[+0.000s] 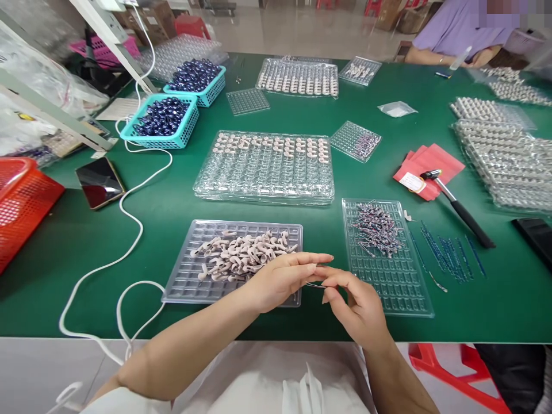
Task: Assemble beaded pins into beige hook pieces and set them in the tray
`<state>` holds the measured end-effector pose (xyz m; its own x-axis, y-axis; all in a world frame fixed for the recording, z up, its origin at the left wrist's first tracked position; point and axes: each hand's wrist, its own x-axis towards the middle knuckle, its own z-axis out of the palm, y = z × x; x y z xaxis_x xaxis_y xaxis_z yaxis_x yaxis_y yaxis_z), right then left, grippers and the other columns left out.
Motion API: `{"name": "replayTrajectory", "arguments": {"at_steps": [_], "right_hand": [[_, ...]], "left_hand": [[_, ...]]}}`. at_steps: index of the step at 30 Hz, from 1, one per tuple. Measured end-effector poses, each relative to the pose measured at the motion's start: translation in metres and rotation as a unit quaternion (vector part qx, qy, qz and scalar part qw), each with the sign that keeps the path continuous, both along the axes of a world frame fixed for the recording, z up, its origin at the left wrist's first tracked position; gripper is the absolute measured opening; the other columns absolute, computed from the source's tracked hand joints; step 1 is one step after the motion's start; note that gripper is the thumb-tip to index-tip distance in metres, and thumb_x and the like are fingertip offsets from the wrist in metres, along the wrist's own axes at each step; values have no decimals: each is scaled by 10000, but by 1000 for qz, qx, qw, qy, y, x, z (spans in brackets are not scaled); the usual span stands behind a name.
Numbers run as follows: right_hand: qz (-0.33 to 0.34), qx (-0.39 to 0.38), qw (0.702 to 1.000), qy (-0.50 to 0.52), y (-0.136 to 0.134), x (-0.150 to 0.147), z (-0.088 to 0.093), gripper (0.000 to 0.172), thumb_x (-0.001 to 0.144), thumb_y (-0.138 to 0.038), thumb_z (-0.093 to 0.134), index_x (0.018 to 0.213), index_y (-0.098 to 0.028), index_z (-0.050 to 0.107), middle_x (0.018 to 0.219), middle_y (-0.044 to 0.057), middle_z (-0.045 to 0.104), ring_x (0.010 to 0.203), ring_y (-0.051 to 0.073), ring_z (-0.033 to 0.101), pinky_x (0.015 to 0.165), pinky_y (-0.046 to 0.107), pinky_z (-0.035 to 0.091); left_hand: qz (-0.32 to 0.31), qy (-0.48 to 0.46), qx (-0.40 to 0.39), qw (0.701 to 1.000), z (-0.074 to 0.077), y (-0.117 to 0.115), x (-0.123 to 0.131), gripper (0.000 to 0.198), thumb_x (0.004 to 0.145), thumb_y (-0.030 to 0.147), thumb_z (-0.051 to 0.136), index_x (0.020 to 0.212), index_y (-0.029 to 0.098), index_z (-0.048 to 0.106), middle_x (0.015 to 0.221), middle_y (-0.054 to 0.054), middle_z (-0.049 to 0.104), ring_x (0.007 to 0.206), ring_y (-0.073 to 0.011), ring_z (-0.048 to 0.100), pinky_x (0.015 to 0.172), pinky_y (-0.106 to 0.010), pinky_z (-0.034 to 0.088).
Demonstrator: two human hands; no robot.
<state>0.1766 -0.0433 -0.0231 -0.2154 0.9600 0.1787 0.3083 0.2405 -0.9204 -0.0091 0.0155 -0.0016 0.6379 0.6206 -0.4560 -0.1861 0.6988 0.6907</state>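
My left hand (280, 280) reaches over the near right part of a grey tray (181, 282), its fingers long and pressed together with the thumb against them. What it pinches, if anything, is hidden. Facing it, my right hand (360, 307) pinches a thin wire (317, 285) between thumb and forefinger; the wire runs toward the underside of my left hand. On the grey tray lies a heap of pale earbud shells (241, 253). Right of my hands, a clear tray (388, 293) carries a pile of small wired parts (379, 230).
Behind stands a stack of clear trays (267, 172) partly filled with pale shells. Turquoise baskets (185, 135) hold dark blue glossy pieces. A hammer (461, 213) rests on red envelopes (448, 164). A phone (100, 181) and white cable (140, 230) lie left. A person (457, 34) sits across.
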Motion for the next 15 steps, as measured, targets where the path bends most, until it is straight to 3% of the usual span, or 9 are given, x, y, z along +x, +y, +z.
{"name": "replayTrajectory", "arguments": {"at_steps": [3,6,9,15], "right_hand": [[-9,-21,999,42,-1,3,0,92,944,-173,530,929,-212,612,1099,71,720,721,126,677,749,286,569],[-15,-44,995,88,-2,6,0,91,950,-182,536,939,-214,620,1070,58,720,645,104,641,674,263,553],[-19,-69,988,135,-2,8,0,95,960,-189,535,937,-220,621,1056,39,712,635,87,606,626,236,523],[-88,-49,983,153,2,8,-1,101,955,-185,556,917,-213,646,882,25,618,783,118,586,674,237,480]], "left_hand": [[-35,70,63,995,0,3,-3,439,841,369,674,1215,141,657,1168,-112,714,996,-140,690,924,-262,539],[-53,99,69,991,1,5,-4,415,797,407,716,1095,119,700,925,-79,750,757,-115,699,705,-225,578],[-40,112,89,989,1,5,-3,365,760,381,754,1012,119,731,753,-37,717,626,-93,660,554,-177,536],[49,139,129,981,0,2,1,229,690,268,813,873,139,769,801,-28,726,664,-56,616,597,-143,529]]}}
